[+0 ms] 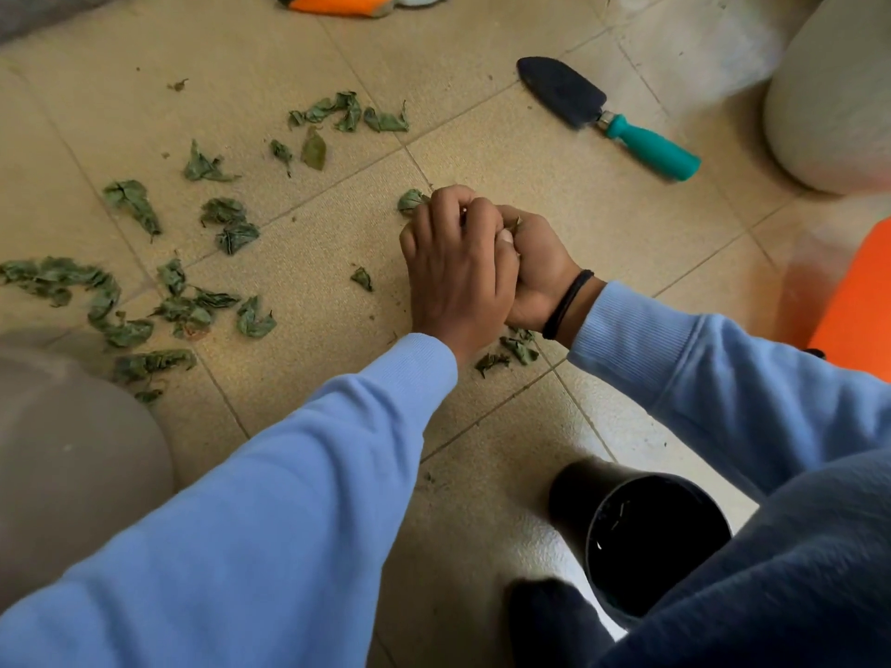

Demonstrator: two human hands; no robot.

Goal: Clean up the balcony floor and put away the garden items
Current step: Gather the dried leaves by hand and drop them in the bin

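Several dried green leaves (pixel 231 233) lie scattered over the beige tiled floor (pixel 313 388), mostly to the left. My left hand (pixel 458 267) and my right hand (pixel 540 272) are pressed together at the middle of the floor, fingers curled around a small bunch of leaves; bits of green show between the fingers. A few more leaves (pixel 511 351) lie just below my right wrist. A garden trowel (pixel 607 115) with a black blade and a teal handle lies at the upper right. A black plastic pot (pixel 646 527) stands open by my right knee.
A large pale planter (pixel 834 94) stands at the right edge, and a grey rounded pot (pixel 62 445) sits at the lower left. An orange object (pixel 853 301) is at the far right. An orange-and-white glove (pixel 347 0) lies at the top edge.
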